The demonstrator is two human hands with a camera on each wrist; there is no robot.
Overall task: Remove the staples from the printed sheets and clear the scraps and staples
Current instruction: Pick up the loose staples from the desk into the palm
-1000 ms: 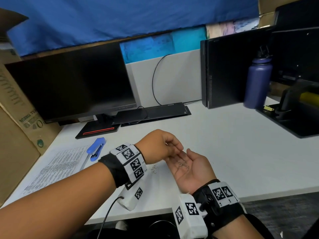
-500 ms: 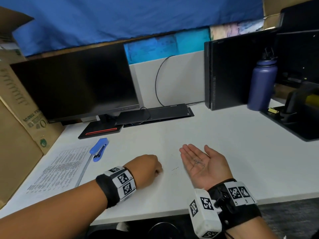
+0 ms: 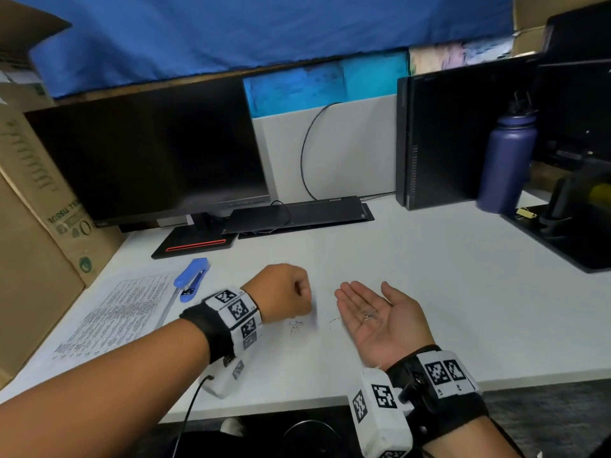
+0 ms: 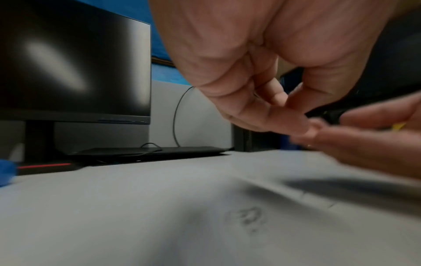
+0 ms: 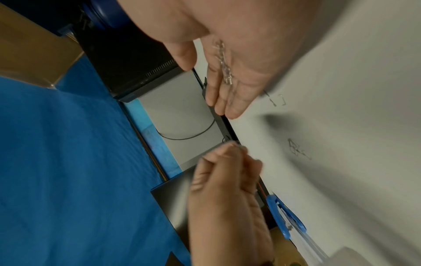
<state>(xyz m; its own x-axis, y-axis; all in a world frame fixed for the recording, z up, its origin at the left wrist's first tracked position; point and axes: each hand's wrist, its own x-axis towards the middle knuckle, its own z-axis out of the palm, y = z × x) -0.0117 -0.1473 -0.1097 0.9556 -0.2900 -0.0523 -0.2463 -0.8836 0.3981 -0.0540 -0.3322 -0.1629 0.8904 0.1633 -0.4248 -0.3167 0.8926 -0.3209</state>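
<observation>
A right hand (image 3: 380,317) lies palm-up, fingers straight, cradling pulled staples (image 3: 367,314); beside it, the left hand (image 3: 284,292) pinches thumb to fingertips, contents unclear. Loose staples (image 3: 295,326) remain on the desk (image 3: 429,292) between them. Keeping that palm level should prevent spills; the printed sheets (image 3: 115,315) wait far left.

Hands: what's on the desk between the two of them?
Loose staples lie on the white desk between the left hand and right hand; the head view shows them.
</observation>
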